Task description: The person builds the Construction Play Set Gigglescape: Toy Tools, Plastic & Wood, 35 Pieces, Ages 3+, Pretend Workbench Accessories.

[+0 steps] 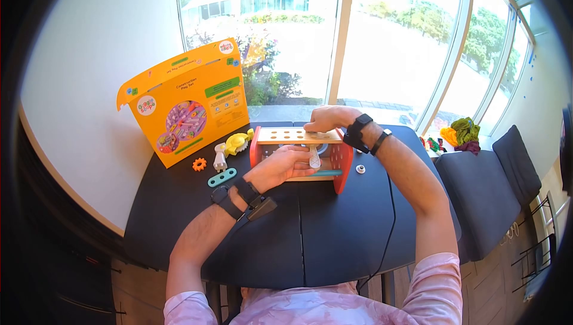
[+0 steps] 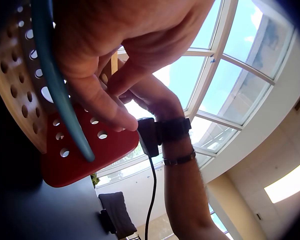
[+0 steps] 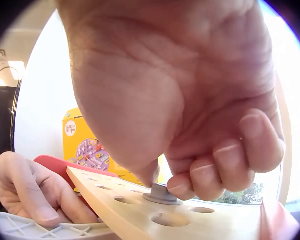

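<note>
A toy workbench with red end panels has a wooden top board (image 1: 277, 136) with holes (image 3: 125, 212). My right hand (image 1: 331, 118) (image 3: 175, 95) is over the board, its thumb and index finger pinching a grey flanged knob (image 3: 162, 194) on the board's surface. Below the board's front edge, my left hand (image 1: 279, 167) (image 2: 120, 55) holds a pale grey piece (image 1: 314, 156) with a lattice pattern (image 3: 50, 228) between thumb and fingers. A teal bar (image 2: 62, 95) runs along the bench near the left hand. Whether the knob and pale piece touch is hidden.
Left of the bench lie a yellow toy piece (image 1: 237, 143), a white piece (image 1: 219, 158), an orange gear (image 1: 199, 164) and a teal strip (image 1: 222, 177). An orange box (image 1: 185, 104) stands behind them. A small white part (image 1: 360, 169) and a black cable (image 1: 392, 223) are at the right.
</note>
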A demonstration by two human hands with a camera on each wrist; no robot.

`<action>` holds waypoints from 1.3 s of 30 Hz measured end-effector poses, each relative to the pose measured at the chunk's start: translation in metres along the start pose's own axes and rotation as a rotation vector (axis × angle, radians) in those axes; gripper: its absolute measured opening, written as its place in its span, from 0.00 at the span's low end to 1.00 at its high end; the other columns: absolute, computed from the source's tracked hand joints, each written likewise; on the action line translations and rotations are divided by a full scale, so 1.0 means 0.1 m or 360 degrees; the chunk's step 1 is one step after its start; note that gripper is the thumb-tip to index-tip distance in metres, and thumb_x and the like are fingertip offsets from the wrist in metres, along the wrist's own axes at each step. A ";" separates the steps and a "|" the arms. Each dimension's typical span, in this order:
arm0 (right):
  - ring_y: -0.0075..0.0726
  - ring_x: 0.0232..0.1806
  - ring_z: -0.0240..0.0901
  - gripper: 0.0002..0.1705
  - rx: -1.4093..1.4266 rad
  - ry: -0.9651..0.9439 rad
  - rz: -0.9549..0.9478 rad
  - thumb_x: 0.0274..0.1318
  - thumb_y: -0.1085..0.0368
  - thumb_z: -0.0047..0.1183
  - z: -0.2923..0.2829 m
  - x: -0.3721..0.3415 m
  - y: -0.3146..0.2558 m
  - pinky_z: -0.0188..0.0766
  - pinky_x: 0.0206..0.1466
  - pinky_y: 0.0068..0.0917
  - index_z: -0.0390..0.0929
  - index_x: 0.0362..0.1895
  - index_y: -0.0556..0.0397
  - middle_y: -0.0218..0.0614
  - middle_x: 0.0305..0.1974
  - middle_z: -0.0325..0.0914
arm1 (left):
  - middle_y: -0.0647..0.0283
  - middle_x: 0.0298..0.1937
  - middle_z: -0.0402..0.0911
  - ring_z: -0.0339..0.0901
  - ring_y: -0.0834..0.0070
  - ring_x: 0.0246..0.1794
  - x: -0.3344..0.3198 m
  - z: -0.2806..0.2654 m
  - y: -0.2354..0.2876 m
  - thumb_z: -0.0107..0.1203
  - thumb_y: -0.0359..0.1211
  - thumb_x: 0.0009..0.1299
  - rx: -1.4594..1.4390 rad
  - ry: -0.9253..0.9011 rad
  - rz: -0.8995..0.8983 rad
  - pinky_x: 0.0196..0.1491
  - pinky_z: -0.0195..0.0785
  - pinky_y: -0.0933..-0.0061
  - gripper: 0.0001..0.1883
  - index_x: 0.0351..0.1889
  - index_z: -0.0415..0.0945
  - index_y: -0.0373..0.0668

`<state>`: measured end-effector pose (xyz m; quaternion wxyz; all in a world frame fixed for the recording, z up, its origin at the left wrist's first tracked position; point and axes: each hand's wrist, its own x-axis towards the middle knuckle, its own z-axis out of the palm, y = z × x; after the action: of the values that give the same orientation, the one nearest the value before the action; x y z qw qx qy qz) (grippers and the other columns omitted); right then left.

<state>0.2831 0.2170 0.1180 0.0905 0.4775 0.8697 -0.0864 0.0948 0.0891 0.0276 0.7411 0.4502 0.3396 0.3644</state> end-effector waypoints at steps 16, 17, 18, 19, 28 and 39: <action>0.54 0.46 0.89 0.35 0.0079 -0.0180 0.0085 0.76 0.39 0.48 0.00 0.05 0.02 0.84 0.48 0.51 0.88 0.60 0.59 0.50 0.51 0.92 | 0.55 0.59 0.87 0.90 0.68 0.57 0.03 -0.05 -0.03 0.60 0.34 0.87 -0.0009 -0.0029 0.0000 0.62 0.87 0.69 0.19 0.69 0.76 0.32; 0.53 0.45 0.89 0.35 0.0055 -0.0188 0.0078 0.76 0.39 0.48 -0.01 0.06 0.03 0.85 0.46 0.51 0.88 0.59 0.59 0.50 0.51 0.92 | 0.55 0.59 0.87 0.90 0.68 0.57 0.03 -0.05 -0.03 0.60 0.34 0.87 -0.0012 -0.0029 -0.0001 0.62 0.87 0.69 0.19 0.68 0.77 0.32; 0.53 0.44 0.89 0.35 0.0031 -0.0196 0.0071 0.76 0.40 0.48 -0.01 0.08 0.04 0.85 0.44 0.51 0.88 0.59 0.59 0.49 0.51 0.92 | 0.55 0.59 0.87 0.90 0.68 0.57 0.03 -0.05 -0.03 0.60 0.34 0.87 -0.0014 -0.0029 -0.0002 0.62 0.87 0.69 0.19 0.68 0.77 0.32; 0.55 0.45 0.90 0.36 0.0060 -0.0183 0.0031 0.76 0.40 0.48 0.00 0.07 0.05 0.85 0.44 0.53 0.87 0.58 0.61 0.50 0.50 0.92 | 0.55 0.60 0.87 0.90 0.68 0.57 0.02 -0.04 -0.03 0.60 0.34 0.87 -0.0013 -0.0022 0.0000 0.62 0.87 0.69 0.18 0.68 0.77 0.32; 0.59 0.39 0.86 0.38 0.0023 0.0301 -0.0315 0.81 0.36 0.49 0.11 -0.06 0.23 0.81 0.42 0.48 0.89 0.48 0.62 0.55 0.41 0.90 | 0.59 0.57 0.89 0.91 0.69 0.55 -0.03 -0.02 -0.03 0.62 0.36 0.85 0.0048 -0.0066 -0.0012 0.61 0.87 0.68 0.19 0.67 0.78 0.35; 0.48 0.25 0.82 0.18 0.0845 0.0937 -0.0450 0.77 0.59 0.62 0.43 -1.81 -0.31 0.77 0.36 0.38 0.86 0.37 0.62 0.51 0.26 0.84 | 0.58 0.68 0.86 0.87 0.69 0.66 -0.78 0.22 -0.06 0.64 0.36 0.86 0.0302 -0.0258 0.0245 0.72 0.81 0.62 0.22 0.73 0.78 0.36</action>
<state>0.3557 0.0427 0.1222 -0.3008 0.3645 0.8629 -0.1791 0.0758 0.0123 0.0441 0.6899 0.5710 0.2762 0.3489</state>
